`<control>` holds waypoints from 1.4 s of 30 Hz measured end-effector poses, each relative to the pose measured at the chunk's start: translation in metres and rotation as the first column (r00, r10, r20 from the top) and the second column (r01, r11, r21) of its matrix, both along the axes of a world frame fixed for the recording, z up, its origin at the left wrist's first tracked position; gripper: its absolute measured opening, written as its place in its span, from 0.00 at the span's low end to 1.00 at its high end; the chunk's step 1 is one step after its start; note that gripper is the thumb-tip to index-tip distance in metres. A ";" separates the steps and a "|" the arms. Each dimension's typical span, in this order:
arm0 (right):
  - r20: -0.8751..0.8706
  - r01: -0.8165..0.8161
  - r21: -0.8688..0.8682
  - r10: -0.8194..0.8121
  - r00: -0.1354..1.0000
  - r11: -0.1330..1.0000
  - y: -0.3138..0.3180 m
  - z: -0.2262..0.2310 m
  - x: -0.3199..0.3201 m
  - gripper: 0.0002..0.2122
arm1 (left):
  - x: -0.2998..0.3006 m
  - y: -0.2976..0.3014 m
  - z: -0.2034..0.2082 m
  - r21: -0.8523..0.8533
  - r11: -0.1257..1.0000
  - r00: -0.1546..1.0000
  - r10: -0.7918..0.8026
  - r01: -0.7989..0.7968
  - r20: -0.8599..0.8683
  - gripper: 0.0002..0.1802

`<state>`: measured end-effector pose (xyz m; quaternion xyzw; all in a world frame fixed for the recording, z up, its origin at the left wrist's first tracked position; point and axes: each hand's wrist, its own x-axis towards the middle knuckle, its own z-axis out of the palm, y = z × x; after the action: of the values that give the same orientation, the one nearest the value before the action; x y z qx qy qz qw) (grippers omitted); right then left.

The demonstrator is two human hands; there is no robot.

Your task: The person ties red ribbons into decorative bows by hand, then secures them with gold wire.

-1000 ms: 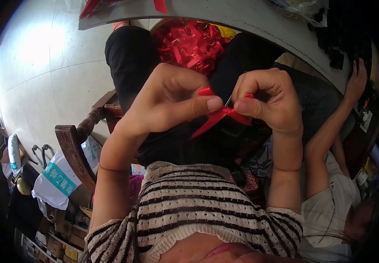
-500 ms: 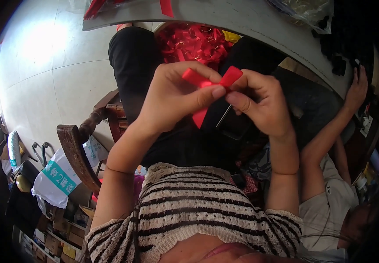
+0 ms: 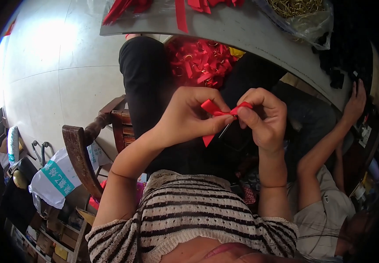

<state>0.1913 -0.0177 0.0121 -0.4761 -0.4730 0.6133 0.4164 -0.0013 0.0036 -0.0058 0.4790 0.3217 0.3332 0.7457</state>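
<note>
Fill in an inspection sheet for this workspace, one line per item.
Surface: grey table, its curved edge beyond the knees.
Work items: red bow held up over the lap; heap of red ribbon pieces below the table edge.
Clutter: red ribbon strips and a clear bag of gold-coloured pieces on the table.
Grip: left hand and right hand both pinch the bow.
Cables: nothing seen; right rim too dark to judge.
Surroundings: wooden chair and white-and-teal bag at left; another person's hand at right.
</note>
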 end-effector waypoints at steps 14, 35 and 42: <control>0.628 -0.473 0.777 -0.575 0.524 0.416 0.105 -0.035 -0.061 0.15 | -0.001 0.008 -0.046 0.717 0.693 0.749 0.434 0.077 -0.500 0.10; 0.673 -0.652 0.739 -0.143 0.726 0.166 -0.019 -0.015 -0.067 0.07 | -0.035 0.026 -0.018 -0.254 0.856 0.833 0.504 -0.449 0.227 0.15; 0.470 -0.250 0.409 0.033 0.882 0.878 0.009 0.014 -0.039 0.09 | -0.014 -0.001 -0.004 -0.082 0.943 0.947 0.322 -0.323 -0.022 0.12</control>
<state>0.1522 -0.0091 0.0266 -0.4559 -0.7216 0.3871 0.3488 -0.0150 0.0021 -0.0095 0.3893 0.4127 0.4346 0.6995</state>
